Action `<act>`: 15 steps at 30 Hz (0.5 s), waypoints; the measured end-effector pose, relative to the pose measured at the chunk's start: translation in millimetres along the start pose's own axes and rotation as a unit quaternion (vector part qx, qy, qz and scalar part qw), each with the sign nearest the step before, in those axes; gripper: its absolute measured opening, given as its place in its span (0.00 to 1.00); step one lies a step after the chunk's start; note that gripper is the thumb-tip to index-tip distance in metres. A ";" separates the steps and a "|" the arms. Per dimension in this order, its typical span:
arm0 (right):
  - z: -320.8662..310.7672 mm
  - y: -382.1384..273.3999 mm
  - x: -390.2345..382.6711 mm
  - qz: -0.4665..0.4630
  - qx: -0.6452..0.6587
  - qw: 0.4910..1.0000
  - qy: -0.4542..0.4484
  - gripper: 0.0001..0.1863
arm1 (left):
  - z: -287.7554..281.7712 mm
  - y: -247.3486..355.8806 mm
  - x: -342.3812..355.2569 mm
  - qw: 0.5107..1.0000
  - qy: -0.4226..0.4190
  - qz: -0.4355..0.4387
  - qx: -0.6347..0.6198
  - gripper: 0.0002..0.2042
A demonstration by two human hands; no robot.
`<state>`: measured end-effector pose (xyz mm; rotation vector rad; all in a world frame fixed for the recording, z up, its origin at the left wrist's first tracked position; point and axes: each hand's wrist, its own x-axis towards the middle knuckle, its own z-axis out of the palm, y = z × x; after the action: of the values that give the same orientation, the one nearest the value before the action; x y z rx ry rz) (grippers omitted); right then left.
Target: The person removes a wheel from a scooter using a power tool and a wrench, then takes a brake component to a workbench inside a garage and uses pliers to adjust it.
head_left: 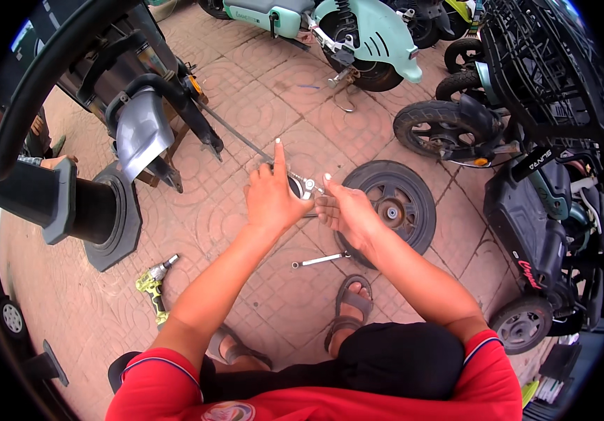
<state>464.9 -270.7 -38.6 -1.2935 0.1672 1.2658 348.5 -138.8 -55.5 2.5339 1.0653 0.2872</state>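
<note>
the round metal part (296, 186) lies between the hands over the paved ground (274, 302), its cable (239, 134) slanting toward the far left. the left hand (271, 200) is nearer, overlapping it, forefinger extended, grip unclear; the right hand (347, 212) faces it, thumb and fingers parted.

Both arms extend forward from the body and converge—the left forearm (224, 277) angled rightward, the right forearm (410, 270) leftward. Left hand (270, 198): back of hand up, index finger (279, 157) straight and pointing away from the body, thumb extended toward the right hand (347, 212), remaining visible fingers bent; palm hidden. Right hand: thumb (330, 184) raised and separated from the fingers, which are partly curled and directed left. Hands close together—wrists apart. Right foot (351, 311) ahead of left foot (227, 347).
</note>
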 end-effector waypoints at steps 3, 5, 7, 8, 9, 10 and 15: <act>-2.7 13.9 4.6 -0.167 -0.156 0.973 0.024 0.17 | 3.4 0.8 1.2 1.000 0.020 0.010 0.001 0.62; -2.2 11.5 5.7 -0.251 -0.201 0.947 0.022 0.17 | 3.3 2.4 2.0 1.000 0.022 0.009 -0.003 0.62; -1.4 -0.6 -0.2 -0.025 0.032 0.999 -0.024 0.10 | 3.2 2.0 2.2 1.000 0.026 0.007 -0.007 0.62; -4.0 -0.3 3.5 0.031 0.071 0.996 -0.039 0.09 | 2.8 0.0 1.7 1.000 0.022 0.009 -0.011 0.62; -4.2 5.5 7.9 0.031 0.071 0.996 -0.040 0.09 | 2.6 -1.1 1.8 1.000 0.018 0.010 -0.016 0.62; -3.8 14.2 10.2 -0.099 -0.038 0.994 -0.013 0.12 | 3.5 0.7 2.3 1.000 0.017 0.011 -0.017 0.62; -3.1 1.6 7.5 -0.007 -0.003 1.000 -0.002 0.10 | 3.6 0.1 2.9 1.000 0.023 0.009 -0.017 0.62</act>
<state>468.3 -269.0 -45.9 -1.2949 0.1514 1.2572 351.7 -137.7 -58.6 2.5189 1.0459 0.3673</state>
